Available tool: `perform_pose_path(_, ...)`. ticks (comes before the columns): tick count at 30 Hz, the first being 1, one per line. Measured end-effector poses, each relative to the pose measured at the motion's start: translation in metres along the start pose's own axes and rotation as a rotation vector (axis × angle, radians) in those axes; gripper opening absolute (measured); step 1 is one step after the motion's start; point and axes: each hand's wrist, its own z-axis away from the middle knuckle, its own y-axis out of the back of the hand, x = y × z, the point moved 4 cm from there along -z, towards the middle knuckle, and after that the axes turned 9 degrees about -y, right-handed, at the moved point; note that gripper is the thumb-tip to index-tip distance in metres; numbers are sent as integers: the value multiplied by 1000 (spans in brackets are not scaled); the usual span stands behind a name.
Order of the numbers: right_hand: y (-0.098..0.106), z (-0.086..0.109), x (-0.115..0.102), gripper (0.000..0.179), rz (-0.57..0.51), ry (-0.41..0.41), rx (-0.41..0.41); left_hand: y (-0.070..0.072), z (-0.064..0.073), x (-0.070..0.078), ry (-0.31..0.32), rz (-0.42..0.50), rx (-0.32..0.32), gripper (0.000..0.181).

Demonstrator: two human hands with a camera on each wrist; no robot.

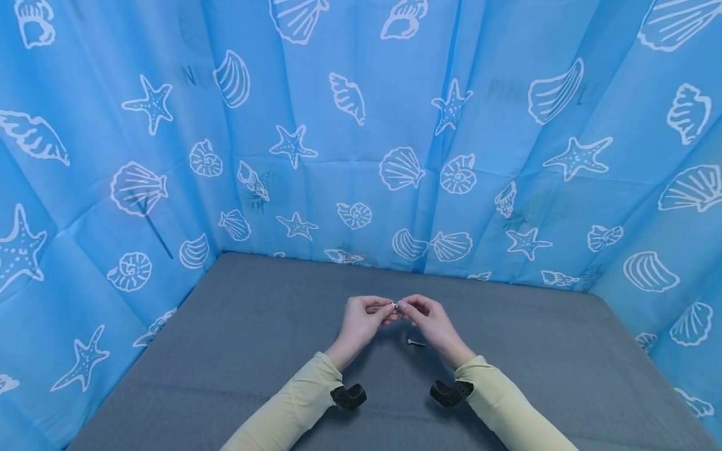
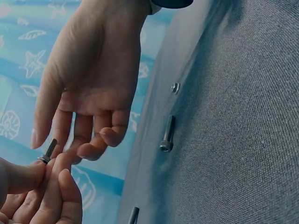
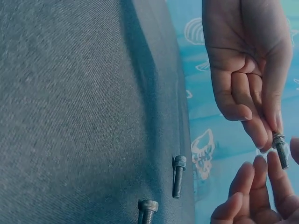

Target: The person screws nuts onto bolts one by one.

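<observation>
Bolt (image 3: 283, 155) up in the air btwn both hands, over the far-middle part of the grey table (image 1: 242, 351), threaded end pointing at the R side. L hand (image 1: 361, 322) has it pinched btwn thumb & fingertips, other fingers curled in loosely; a small ring (image 3: 279, 137), nut or washer, can't tell which, sits on it right by those fingertips. Bolt's head end mostly hidden by the grip

R hand (image 1: 439, 322) faces it w/ fingers relaxed & slightly bent, thumb & index parted either side of the bolt's free end, no hold on it seen in the wrist views; can't tell if a fingertip brushes it

On the table below: loose bolt (image 1: 416, 342), lying flat just on the near side of the R hand, head to the L, shank to the R. Another bolt (image 3: 178, 177) lies further L, w/ what looks like a nut up by its head; only part of it shows in the L wrist view. Small nut (image 2: 175, 87) on the cloth past the loose bolt's shank end, apart from it

Pale yellow sleeves (image 1: 287, 401) on both arms, black wrist units (image 1: 348, 396) at both cuffs. Blue curtain (image 1: 350, 131) w/ white shells & starfish behind & at both sides
</observation>
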Motion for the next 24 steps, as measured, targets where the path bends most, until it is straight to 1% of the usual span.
perform_pose_path(4,0,0,0,32,-35,31,-27,1,0,0,2,7,-2,16)
perform_pose_path(6,0,0,0,31,-36,42,-26,1,1,0,4,7,-6,15)
perform_pose_path(8,0,1,-1,29,-12,45,-18,1,1,0,1,7,-9,15)
perform_pose_path(13,0,-1,1,30,30,-2,2,1,2,-1,-5,-5,-8,13)
perform_pose_path(17,1,-1,2,30,-5,-41,-9,0,1,-2,-6,-1,-2,14)
perform_pose_path(20,1,-1,3,30,-29,-40,-30,0,2,-1,-2,2,-1,15)
perform_pose_path(22,0,-2,4,31,-24,-34,-37,0,2,0,5,-1,-3,16)
perform_pose_path(24,1,-3,4,30,3,-33,-32,-1,2,3,7,-2,-7,16)
